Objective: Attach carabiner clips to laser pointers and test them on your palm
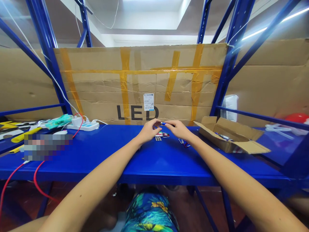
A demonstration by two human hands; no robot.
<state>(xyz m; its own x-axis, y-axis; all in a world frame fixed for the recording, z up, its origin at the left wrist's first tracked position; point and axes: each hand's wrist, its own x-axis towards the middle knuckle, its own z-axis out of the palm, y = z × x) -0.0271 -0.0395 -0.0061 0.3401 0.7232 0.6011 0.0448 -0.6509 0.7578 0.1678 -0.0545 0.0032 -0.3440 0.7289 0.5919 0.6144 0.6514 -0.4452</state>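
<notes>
Above the blue tabletop (101,154), both my hands meet at a small blue tube (163,123) that resembles a mini flashlight body. My right hand (178,129) pinches its right end between thumb and fingers. The fingers of my left hand (149,130) curl at its other end, partly hiding it. Just below my hands lie several small coloured tubes (164,135) with clips, side by side. Small round silver pieces (158,139), like button cells, sit in rows in front of them. Near my right wrist are blue and red carabiner clips (184,143).
To the right stands an open cardboard box (225,146) with small pieces inside. A white power strip (84,125), a teal packet (59,121) and yellow-handled tools (26,134) lie at the left, with red cables (36,174). Blue rack posts (224,77) frame a large cardboard panel (101,90) behind.
</notes>
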